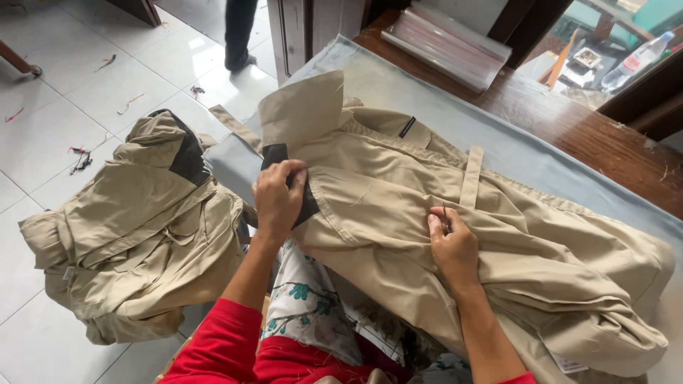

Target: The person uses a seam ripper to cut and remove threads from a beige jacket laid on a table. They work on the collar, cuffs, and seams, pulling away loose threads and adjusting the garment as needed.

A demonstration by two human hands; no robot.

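Head view, looking down at a work surface. A beige cotton jacket with a dark patch under its collar (455, 235) lies spread across a pale blue-grey cloth-covered table (427, 92), collar to the far left, body running to the near right; a beige fabric strap (471, 176) crosses its middle.

The left hand (277, 199) rests on the jacket's collar area, fingers curled down and pinching the edge of the black fabric patch (274, 153) that shows beside the collar. The right hand (452, 245) lies on the jacket's mid-section, near the strap, fingers drawn together and pinching a small dark slender object against the cloth; what that object is cannot be told. Both forearms emerge from red sleeves (228, 348) at the near edge, above a floral-print cloth (306, 306) in the lap.

On the left, a heap of matching beige garments (135, 235) sits on the white tiled floor (78, 92), with loose thread scraps (80, 160) scattered about. At the far side, a stack of clear plastic bags (448, 43) lies on a brown wooden tabletop (569, 128). Another person's dark trouser leg and shoe (238, 35) stand on the tiles at the far edge. A plastic bottle (637, 60) lies at the far right.
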